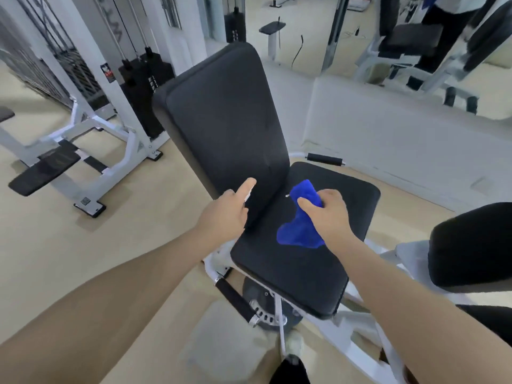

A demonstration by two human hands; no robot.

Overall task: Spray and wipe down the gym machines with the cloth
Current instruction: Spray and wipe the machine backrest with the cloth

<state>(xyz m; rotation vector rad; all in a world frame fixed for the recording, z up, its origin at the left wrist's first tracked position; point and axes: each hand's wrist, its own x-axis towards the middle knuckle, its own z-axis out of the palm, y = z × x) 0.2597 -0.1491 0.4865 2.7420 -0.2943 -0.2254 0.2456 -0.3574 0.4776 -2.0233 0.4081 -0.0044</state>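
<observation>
I see my right hand (327,214) bunching the blue cloth (300,231) against the seat pad (304,273); that grip is pressed together on the cloth's upper fold, thumb and fingers pinching it. The rest of the cloth fans out flat on the seat pad, just toward me from the hand. My left hand (224,214) sits beside the seat pad's left edge, at the foot of the backrest (224,117); forefinger stuck out, other fingers curled on something small and pale. Can't tell if it's a spray bottle, too hidden.

The cloth looks like microfibre: light, limp, no stiffness, so it should drag and fold under pressure. Best held as a wad in the palm, not by a corner, or it flops. The seat pad's vinyl looks smooth, probably slick once wet. Seat wiping looks under way; backrest likely next.
</observation>
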